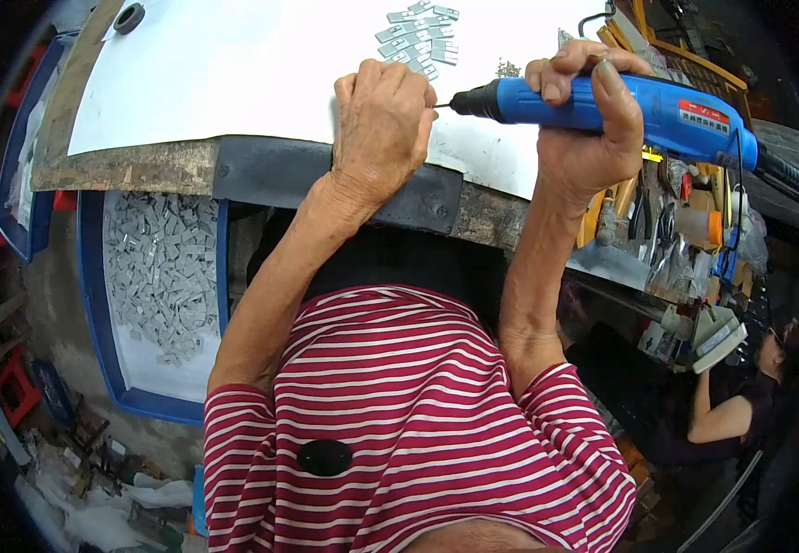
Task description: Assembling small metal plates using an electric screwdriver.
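Observation:
My right hand [593,138] is wrapped round a blue electric screwdriver [667,111], held level above the white-covered tabletop [196,74]. The black nose of the tool points left, and its thin bit reaches the fingertips of my left hand [379,124]. Those fingers are curled and pinched together near the table's front edge; whatever lies between them is hidden. Just beyond sit several small flat grey pieces [418,39] in a loose, overlapping group. To their right is a little heap of tiny metal parts [507,69], too small to name.
Below the table at left, a blue-rimmed tray [95,304] holds many small grey pieces [161,267]. A dark ring [129,18] lies at the far left corner. Tools and an orange-lidded jar [715,227] crowd the right side. Another person [727,415] sits at lower right.

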